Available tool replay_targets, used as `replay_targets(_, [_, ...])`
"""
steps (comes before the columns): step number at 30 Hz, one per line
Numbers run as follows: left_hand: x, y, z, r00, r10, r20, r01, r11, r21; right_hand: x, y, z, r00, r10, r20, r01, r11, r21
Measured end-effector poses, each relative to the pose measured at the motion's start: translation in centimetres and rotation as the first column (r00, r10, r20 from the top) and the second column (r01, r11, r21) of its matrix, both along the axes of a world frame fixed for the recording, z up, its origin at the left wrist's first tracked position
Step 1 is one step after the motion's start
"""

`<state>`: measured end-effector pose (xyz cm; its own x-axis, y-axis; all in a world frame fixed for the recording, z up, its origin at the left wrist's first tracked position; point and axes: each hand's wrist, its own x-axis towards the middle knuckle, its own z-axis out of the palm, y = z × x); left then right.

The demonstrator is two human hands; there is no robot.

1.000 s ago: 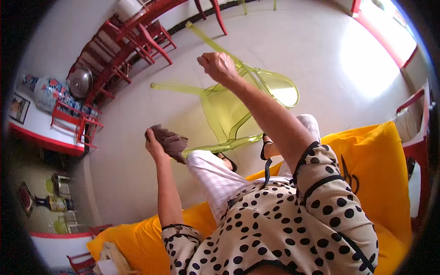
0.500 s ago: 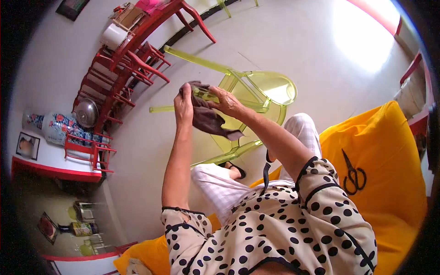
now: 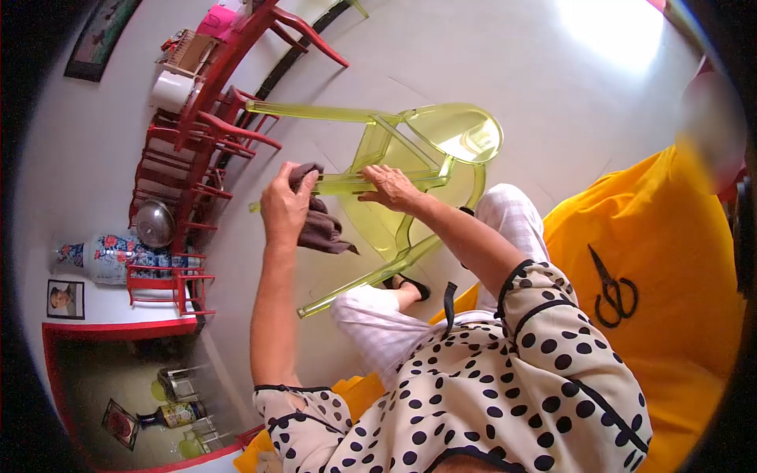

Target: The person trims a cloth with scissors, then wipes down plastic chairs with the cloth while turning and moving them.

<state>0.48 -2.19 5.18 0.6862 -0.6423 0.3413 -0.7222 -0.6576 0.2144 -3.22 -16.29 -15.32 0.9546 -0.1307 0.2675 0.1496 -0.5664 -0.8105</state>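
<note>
A transparent yellow-green chair lies tipped over in front of my knees, its legs pointing left. My left hand is closed round one of its legs with a dark brown cloth between palm and plastic. The loose end of the cloth hangs below that leg. Farther along the same chair leg, toward the seat, my right hand rests with its fingers curled over it; its thumb side is partly hidden.
Black-handled scissors lie on the yellow sofa cover to my right. Red wooden furniture stands along the left wall, near a floral vase and a metal lid. A blurred round shape is at the upper right.
My left hand and the cloth have moved left along the chair leg, away from my right hand. More of the leg shows between the hands. The camera view has shifted slightly.
</note>
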Motion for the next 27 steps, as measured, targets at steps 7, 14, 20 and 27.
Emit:
replay_targets(7, [0.8,0.4,-0.2,0.996,0.047,-0.078,-0.051,0.997,-0.054,-0.3,0.6,0.5,0.999,-0.037,-0.030,0.037,0.999,0.000])
replay_targets(14, [0.5,3.2,-1.3,0.993,0.044,-0.112,-0.066,0.977,-0.204,-0.4,2.1,0.9,0.988,0.009,-0.154,-0.018,0.998,-0.061])
replay_targets(20, [0.9,9.3,-3.7,0.983,0.110,-0.149,-0.152,0.940,-0.307,-0.2,2.5,-1.4,0.958,0.218,-0.184,-0.240,0.966,-0.101])
replay_targets(27, [0.2,12.2,-4.9,0.940,0.099,-0.327,-0.248,0.855,-0.455,0.5,-7.8,-10.1,0.840,-0.253,-0.481,0.371,0.914,0.167])
